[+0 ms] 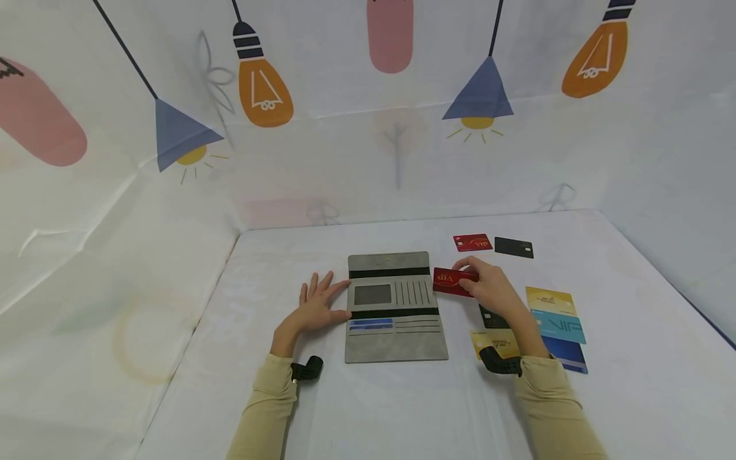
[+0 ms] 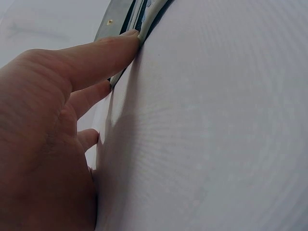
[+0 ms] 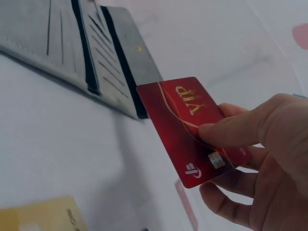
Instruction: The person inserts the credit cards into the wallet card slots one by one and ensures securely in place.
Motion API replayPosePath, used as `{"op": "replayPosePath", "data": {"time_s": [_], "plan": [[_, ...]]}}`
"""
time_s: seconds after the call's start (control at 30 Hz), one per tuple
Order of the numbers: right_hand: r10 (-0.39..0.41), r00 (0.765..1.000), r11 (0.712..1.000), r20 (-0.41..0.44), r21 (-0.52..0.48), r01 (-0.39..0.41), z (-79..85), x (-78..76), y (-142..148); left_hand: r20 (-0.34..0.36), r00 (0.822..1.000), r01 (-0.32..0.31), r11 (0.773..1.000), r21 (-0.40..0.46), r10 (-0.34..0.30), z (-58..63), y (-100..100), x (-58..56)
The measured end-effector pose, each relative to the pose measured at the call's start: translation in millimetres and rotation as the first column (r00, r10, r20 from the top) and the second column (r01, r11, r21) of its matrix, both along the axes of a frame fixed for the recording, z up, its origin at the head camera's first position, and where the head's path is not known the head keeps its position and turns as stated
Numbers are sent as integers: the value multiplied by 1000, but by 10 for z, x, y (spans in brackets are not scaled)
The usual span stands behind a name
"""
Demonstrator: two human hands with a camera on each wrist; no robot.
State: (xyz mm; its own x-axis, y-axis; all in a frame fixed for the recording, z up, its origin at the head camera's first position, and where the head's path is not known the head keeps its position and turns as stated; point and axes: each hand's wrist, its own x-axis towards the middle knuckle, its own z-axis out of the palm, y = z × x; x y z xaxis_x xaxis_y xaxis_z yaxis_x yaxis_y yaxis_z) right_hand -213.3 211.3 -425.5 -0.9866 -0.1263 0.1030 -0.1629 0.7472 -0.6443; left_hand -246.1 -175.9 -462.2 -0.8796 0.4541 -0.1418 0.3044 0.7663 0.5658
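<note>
A grey wallet [image 1: 397,350] lies unfolded on the white table, with card slots, a dark window and black bands. Blue-and-white cards [image 1: 370,324] show in its lower left slots. My left hand [image 1: 310,313] has its fingers spread, and the thumb and index finger touch the wallet's left edge. Between thumb and fingers, my right hand [image 1: 493,289] pinches a red VIP card [image 3: 178,130] beside the wallet's upper right edge. In the right wrist view the card is held up off the table, its gold lettering and chip facing the camera.
Behind the right hand lie another red VIP card [image 1: 473,242] and a black card [image 1: 513,247]. A dark card [image 1: 492,317] and a gold card [image 1: 496,344] are partly under the right arm. Further right, gold [image 1: 551,300], teal [image 1: 558,326] and blue [image 1: 566,354] cards overlap.
</note>
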Motion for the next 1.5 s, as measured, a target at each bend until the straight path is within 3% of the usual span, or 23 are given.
{"op": "replayPosePath", "data": {"time_s": [0.73,1.0,1.5], "plan": [[119,992,990,-43,-65,-122,-1,68,-569,11,1000,-7,1000,8,7,-8,0,7],[158,987,984,-37,-80,-161,27,111,-780,14,1000,-3,1000,2,3,-43,-13,-37],[288,949,957,-125,11,-289,-84,195,-1154,-16,1000,-13,1000,-3,13,-84,-11,-55]]}}
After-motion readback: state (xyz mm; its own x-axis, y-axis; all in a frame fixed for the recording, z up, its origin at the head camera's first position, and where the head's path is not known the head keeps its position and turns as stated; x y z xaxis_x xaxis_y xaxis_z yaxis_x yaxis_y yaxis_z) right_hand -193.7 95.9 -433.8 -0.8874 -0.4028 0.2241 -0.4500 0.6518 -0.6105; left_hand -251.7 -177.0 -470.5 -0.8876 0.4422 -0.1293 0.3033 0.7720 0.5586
